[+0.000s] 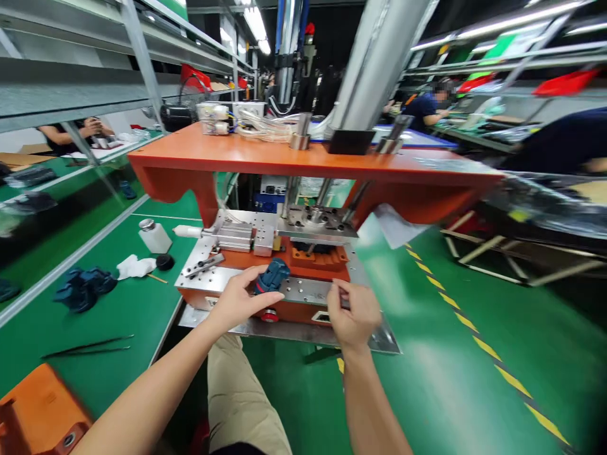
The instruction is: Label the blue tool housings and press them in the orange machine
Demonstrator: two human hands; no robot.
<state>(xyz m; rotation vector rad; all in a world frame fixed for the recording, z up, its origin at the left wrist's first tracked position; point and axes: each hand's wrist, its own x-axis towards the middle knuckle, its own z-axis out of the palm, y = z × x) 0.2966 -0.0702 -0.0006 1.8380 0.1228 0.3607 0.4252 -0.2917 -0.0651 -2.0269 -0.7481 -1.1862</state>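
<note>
My left hand (244,297) is wrapped partly round a dark blue part (272,276), thumb below it and fingers above, at the front edge of the machine's metal plate (303,289). The blue part has a thin red band. My right hand (353,313) is closed at the plate's front right; a small dark piece shows at its fingers, too hidden to name. Behind the hands an orange fixture block (320,258) sits under a raised steel press plate (315,224). A red button (270,316) is on the machine's front face.
On the green bench at left are a white bottle (155,237), white cloth (135,266), a black cap (164,261), more blue parts (84,288), tweezers (90,347) and an orange block (40,411). An orange shelf (303,158) overhangs the press. Other people work farther back.
</note>
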